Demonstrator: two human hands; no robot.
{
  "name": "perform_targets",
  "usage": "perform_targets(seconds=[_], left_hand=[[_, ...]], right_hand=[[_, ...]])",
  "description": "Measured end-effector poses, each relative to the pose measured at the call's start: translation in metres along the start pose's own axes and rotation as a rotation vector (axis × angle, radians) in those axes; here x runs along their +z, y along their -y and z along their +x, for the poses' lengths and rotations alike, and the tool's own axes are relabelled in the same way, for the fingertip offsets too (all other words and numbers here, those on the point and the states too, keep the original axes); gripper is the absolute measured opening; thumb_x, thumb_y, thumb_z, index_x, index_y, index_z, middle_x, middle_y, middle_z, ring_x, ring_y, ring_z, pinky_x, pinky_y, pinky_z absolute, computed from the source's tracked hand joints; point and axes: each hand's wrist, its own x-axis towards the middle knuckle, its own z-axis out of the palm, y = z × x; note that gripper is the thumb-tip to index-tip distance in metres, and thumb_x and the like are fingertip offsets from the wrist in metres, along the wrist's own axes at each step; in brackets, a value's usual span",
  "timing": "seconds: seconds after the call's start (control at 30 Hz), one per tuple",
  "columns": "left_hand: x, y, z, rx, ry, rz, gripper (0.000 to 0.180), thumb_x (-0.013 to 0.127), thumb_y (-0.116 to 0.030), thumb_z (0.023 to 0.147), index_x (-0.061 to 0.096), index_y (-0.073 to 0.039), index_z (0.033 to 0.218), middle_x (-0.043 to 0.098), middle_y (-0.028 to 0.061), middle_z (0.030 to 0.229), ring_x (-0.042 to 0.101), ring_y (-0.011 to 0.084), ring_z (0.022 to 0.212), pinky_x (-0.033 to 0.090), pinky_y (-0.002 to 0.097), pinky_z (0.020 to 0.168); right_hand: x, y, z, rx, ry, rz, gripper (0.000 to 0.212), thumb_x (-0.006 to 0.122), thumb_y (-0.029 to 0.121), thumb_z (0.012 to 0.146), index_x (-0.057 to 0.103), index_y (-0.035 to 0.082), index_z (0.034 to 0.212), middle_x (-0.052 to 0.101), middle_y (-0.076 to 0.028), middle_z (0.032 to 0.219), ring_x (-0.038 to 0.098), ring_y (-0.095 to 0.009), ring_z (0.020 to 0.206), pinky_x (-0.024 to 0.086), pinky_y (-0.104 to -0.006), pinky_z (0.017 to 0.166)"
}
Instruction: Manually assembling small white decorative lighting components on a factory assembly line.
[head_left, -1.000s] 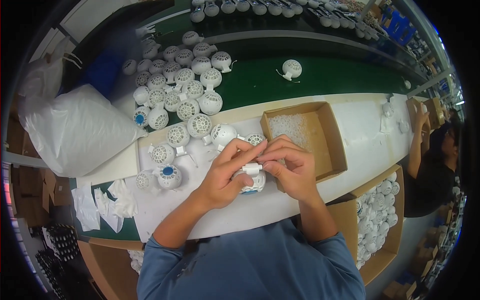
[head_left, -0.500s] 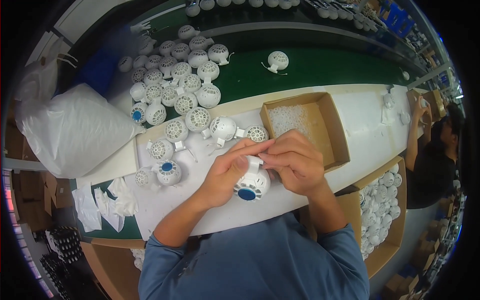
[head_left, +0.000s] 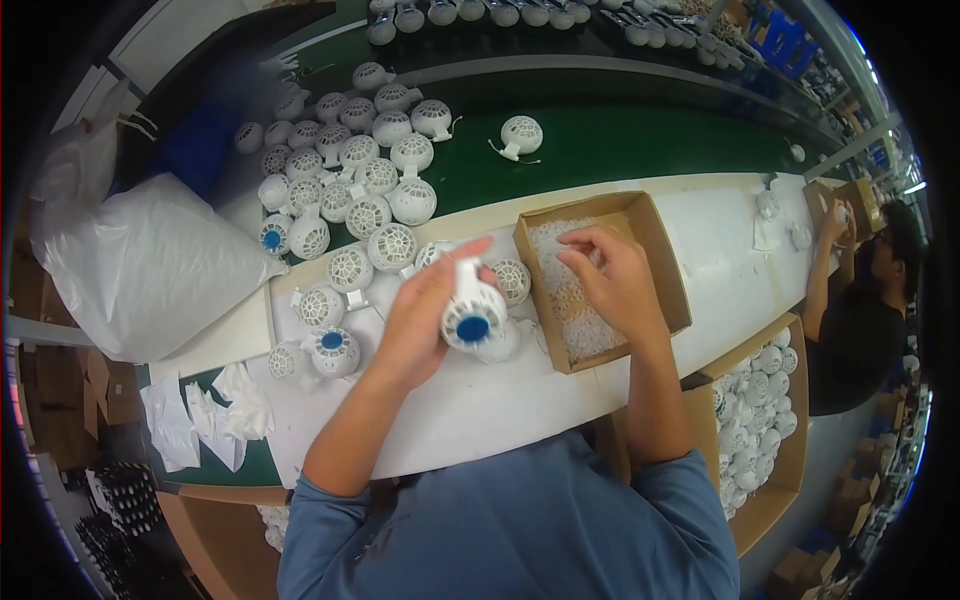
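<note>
In my left hand (head_left: 418,318) is a white ball-shaped housing (head_left: 488,300) with a slotted grille, a blue round centre and a short white neck pointing up. The fingers wrap round it from the left, and the hand is a little blurred. Just behind it, another white ball (head_left: 503,343) shows partly on the table. My right hand (head_left: 615,275) is over the shallow cardboard box (head_left: 668,255), thumb and bent forefinger slightly apart, with nothing visible between them. Small clear plastic pieces (head_left: 592,338) lie loose in that box.
Many similar white housings (head_left: 368,215) cluster at the far left, with one apart (head_left: 521,135) on the green surface (head_left: 620,130). A full white plastic bag (head_left: 150,265) stands left. A carton of housings (head_left: 800,420) is at the right, near another person (head_left: 860,320).
My right hand has left the housing and moved right and away, over the box. My left hand has shifted left with the housing. The lone far housing has moved left on the green surface.
</note>
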Motion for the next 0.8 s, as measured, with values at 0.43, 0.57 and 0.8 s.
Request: perform_targets(seconds=[0.43,0.57,0.8], left_hand=[[-0.01,-0.007,-0.009,0.007,0.243,-0.172,0.06,0.052,-0.033,0.105,0.031,-0.009,0.156,0.056,0.0149,0.136,0.058,0.0345,0.127,0.055,0.0582,0.1],[-0.01,-0.009,-0.015,-0.112,0.299,-0.489,0.061,0.058,-0.033,0.102,0.032,-0.014,0.153,0.056,0.0166,0.135,0.06,0.0424,0.122,0.057,0.0654,0.092],[0.012,-0.018,-0.017,-0.079,0.071,-0.235,0.051,0.062,-0.028,0.099,0.041,-0.013,0.143,0.055,0.017,0.132,0.062,0.0482,0.115,0.058,0.0678,0.086]], right_hand=[[0.01,-0.044,-0.024,0.075,0.256,-0.525,0.01,0.076,0.02,0.082,0.076,0.011,0.088,0.075,-0.011,0.088,0.071,-0.032,0.085,0.056,-0.0444,0.077],[0.013,-0.046,-0.024,0.026,0.249,-0.509,0.01,0.076,0.02,0.083,0.076,0.011,0.088,0.075,-0.009,0.085,0.072,-0.031,0.083,0.056,-0.0436,0.075],[0.004,-0.042,-0.024,0.136,0.265,-0.355,0.011,0.076,0.018,0.082,0.076,0.009,0.088,0.075,-0.011,0.085,0.072,-0.03,0.083,0.057,-0.0416,0.074]])
